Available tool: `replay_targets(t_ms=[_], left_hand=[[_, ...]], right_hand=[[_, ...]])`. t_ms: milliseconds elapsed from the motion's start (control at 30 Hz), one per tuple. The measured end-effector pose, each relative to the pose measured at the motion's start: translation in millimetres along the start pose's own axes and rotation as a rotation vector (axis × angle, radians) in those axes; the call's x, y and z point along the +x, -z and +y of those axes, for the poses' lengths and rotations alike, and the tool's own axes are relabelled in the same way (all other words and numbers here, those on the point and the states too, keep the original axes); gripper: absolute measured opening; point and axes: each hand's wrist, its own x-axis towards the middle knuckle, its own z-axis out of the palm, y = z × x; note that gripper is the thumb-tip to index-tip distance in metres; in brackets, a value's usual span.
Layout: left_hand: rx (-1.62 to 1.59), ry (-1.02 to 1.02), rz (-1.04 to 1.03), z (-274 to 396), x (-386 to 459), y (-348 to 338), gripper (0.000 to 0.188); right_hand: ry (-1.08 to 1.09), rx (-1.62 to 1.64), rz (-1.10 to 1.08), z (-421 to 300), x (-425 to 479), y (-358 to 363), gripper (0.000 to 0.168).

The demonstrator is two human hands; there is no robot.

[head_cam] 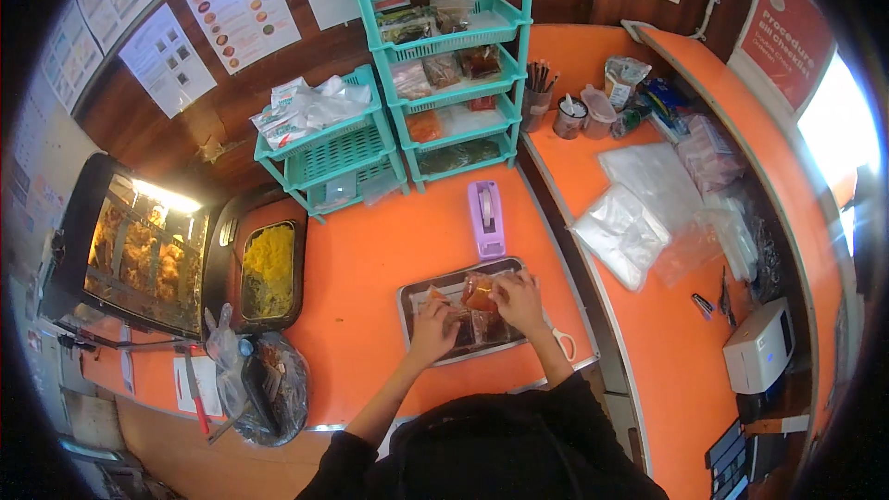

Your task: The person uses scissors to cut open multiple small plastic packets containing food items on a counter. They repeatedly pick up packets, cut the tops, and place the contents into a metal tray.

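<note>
A metal tray point(464, 269) lies before me on the orange counter, with several small clear plastic packets of sauce in it. My right hand point(517, 302) grips the edge of a packet of orange-red sauce point(476, 293) over the tray's middle. On the left side of the tray, my left hand point(434, 328) rests over other packets, its fingers bent; whether it grips one is hidden. Darker packets point(487, 328) lie between the hands. White-handled scissors point(565, 343) stick out past the tray's right edge, partly behind my right forearm.
A purple tape dispenser point(487, 219) stands beyond the tray. Green tiered racks point(455, 42) hold bagged goods. To the left are a lit food warmer point(146, 250), a pan of yellow food point(269, 267) and a red-handled knife point(196, 392). Plastic bags point(621, 232) lie on the right counter.
</note>
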Motion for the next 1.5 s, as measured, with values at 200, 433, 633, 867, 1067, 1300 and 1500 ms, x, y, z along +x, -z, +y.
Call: replay_targets(t_ms=[200, 433, 633, 867, 1067, 1300, 1500], left_hand=[[-1.459, 0.796, -0.315, 19, 4, -29, 0.068], [-2.06, 0.891, -0.249, 25, 25, -2, 0.072], [-1.921, 0.83, -0.119, 20, 23, -22, 0.043], [-1.82, 0.566, -0.077, -11, 44, -2, 0.039], [-1.677, 0.669, -0.073, 0, 42, 52, 0.026], [-1.477, 0.458, -0.125, 23, 24, 62, 0.032], [-1.48, 0.304, -0.165, 73, 31, 102, 0.072]], right_hand=[[-0.252, 0.519, -0.188, -23, 14, 15, 0.015], [-0.163, 0.953, -0.355, -32, -9, 17, 0.012], [-0.249, 1.14, -0.49, -33, -26, 36, 0.011], [-0.149, 0.864, -0.549, -17, -28, 45, 0.011], [-0.314, 0.686, -0.276, -23, -58, 47, 0.009], [-0.372, -0.438, 0.066, 33, -147, 49, 0.02], [-0.571, -0.525, -0.092, 62, -155, 28, 0.031]])
